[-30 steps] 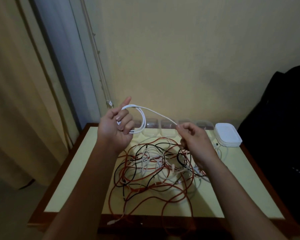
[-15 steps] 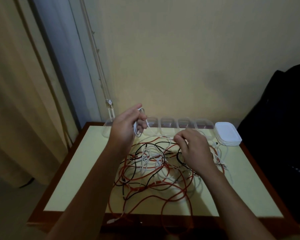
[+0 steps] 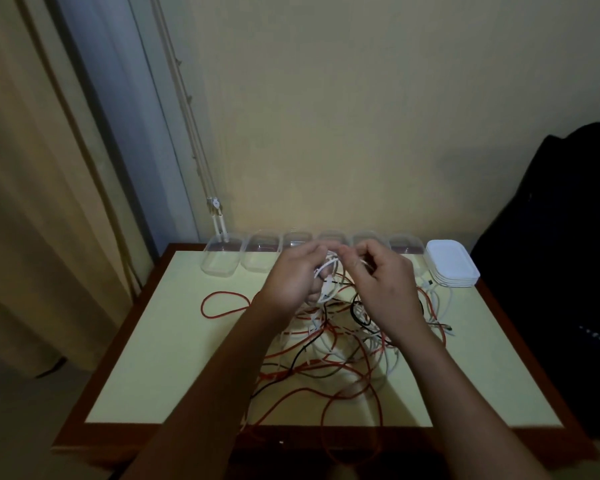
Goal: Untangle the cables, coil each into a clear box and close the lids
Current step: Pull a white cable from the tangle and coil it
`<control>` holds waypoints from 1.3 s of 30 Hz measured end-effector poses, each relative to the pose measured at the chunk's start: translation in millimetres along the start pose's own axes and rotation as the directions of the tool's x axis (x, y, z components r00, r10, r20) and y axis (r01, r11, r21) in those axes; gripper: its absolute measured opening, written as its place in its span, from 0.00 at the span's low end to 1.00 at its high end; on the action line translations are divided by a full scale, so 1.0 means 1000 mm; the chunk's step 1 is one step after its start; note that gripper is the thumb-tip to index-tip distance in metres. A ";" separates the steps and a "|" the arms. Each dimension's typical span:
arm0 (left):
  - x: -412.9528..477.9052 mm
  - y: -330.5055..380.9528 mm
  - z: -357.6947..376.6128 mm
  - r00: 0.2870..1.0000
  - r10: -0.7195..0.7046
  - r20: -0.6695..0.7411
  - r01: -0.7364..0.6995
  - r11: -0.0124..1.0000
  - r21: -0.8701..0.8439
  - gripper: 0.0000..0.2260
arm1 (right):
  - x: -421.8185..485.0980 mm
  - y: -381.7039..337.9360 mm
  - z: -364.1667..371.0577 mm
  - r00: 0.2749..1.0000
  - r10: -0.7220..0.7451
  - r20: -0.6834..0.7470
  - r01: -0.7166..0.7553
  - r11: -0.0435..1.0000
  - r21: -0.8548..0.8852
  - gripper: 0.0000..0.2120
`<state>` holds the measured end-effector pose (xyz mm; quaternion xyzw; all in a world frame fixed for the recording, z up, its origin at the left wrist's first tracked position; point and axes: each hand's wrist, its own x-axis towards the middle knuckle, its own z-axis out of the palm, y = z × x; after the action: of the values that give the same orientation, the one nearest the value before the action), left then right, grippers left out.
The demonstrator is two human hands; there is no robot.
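Both hands meet above the tangle point(image 3: 329, 344) on the tabletop point(image 3: 160, 344): the left hand point(image 3: 293, 280) is clamped on a white cable point(image 3: 326, 277), the right hand point(image 3: 383, 285) pinches it too. 6 clear boxes point(image 3: 222, 259) line the far edge, lids point(image 3: 451, 263) stacked at right.

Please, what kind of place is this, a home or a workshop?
Probably a room in a home, not a workshop: a small table stands against a plain painted wall, with a long curtain at one side and dark cloth at the other.
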<state>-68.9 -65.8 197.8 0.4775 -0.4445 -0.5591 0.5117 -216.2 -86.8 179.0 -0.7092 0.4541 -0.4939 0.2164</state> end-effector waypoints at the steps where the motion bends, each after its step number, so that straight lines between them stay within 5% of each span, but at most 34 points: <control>1: -0.001 0.003 -0.001 0.999 -0.029 0.037 0.033 0.994 -0.103 0.14 | -0.001 0.001 -0.001 0.998 0.052 -0.019 -0.051 0.998 0.020 0.12; 10: -0.004 0.011 -0.008 0.979 -0.076 0.187 0.157 0.868 -0.472 0.14 | -0.006 -0.009 0.003 0.982 0.129 0.135 -0.144 0.983 0.110 0.21; 17: -0.008 0.006 -0.008 0.998 -0.016 0.066 0.038 0.934 -0.354 0.13 | -0.004 -0.007 0.005 0.975 0.099 0.199 -0.125 0.985 0.121 0.17; 26: -0.007 0.012 -0.022 0.999 -0.037 -0.022 0.023 0.895 -0.445 0.14 | -0.015 0.007 -0.010 0.952 0.092 0.291 -0.133 0.983 0.123 0.07; 35: -0.009 0.014 -0.016 0.993 -0.078 0.088 0.116 0.791 -0.600 0.14 | -0.021 0.030 -0.013 0.986 0.035 0.162 0.003 0.974 -0.227 0.03; 39: -0.010 0.013 -0.014 0.987 -0.095 0.131 0.156 0.763 -0.627 0.14 | -0.019 0.034 -0.020 0.992 0.124 -0.004 -0.123 0.977 -0.173 0.03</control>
<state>-52.9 -57.4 209.1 0.2793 -0.2194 -0.7304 0.5834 -250.5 -84.7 152.6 -0.6975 0.5376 -0.4357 0.1860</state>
